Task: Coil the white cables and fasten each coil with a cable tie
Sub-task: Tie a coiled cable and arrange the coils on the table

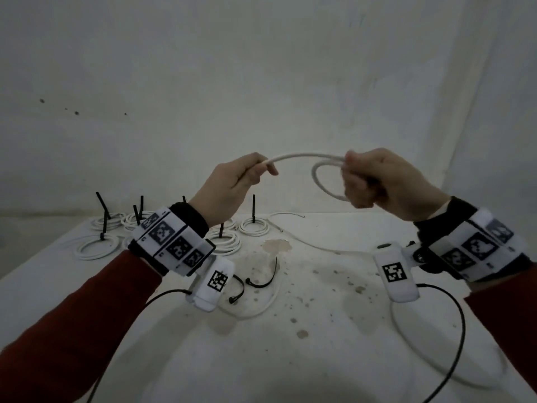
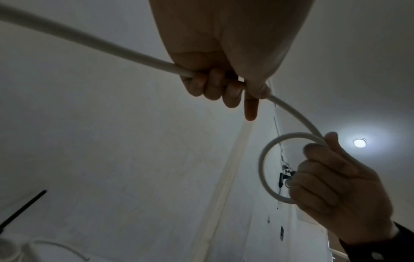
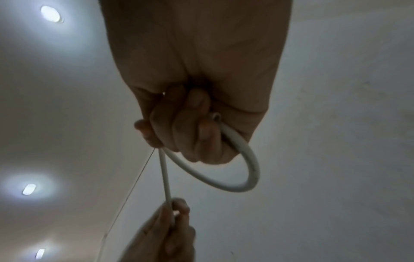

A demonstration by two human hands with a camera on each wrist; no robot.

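A white cable (image 1: 302,156) is held up in the air between both hands, above the white table (image 1: 319,359). My right hand (image 1: 369,181) grips a small loop (image 1: 321,184) of this cable in its fist; in the right wrist view the fingers (image 3: 190,127) curl round the loop (image 3: 248,170). My left hand (image 1: 247,175) pinches the straight run a short way to the left. The left wrist view has the left hand's fingers (image 2: 215,86) closed on the cable (image 2: 125,51), which leads off to the loop (image 2: 264,159).
Several finished coils with upright black ties (image 1: 97,248) (image 1: 254,226) lie at the table's back left. Two loose black cable ties (image 1: 263,282) (image 1: 236,292) lie in the middle. Loose white cable (image 1: 305,242) trails across the stained table, and more curves at the right (image 1: 406,330).
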